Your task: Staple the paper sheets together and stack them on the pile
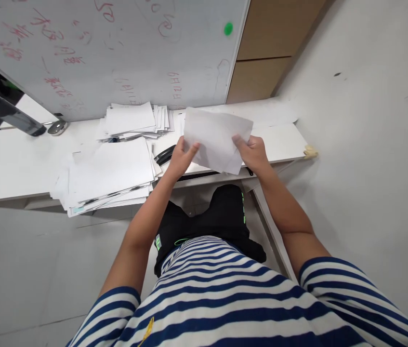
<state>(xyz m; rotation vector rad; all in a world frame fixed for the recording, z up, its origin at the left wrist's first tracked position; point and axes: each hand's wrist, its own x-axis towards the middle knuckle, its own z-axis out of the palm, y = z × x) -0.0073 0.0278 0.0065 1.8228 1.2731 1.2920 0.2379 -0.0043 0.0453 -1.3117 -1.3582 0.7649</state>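
Our left hand [182, 158] and right hand [255, 151] pinch opposite sides of the paper [216, 137] above the surface [19, 164], near its front edge. We seem to be straightening it; the next move likely calls for level sides.

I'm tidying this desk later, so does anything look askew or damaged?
The nearer paper stack looks askew: it fans unevenly and overhangs the front of the desk. A yellowish patch covers the desk's right corner; whether that hides damage, I can't tell.

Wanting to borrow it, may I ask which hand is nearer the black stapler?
Left hand, close to the black stapler; the right hand is farther off, across the paper.
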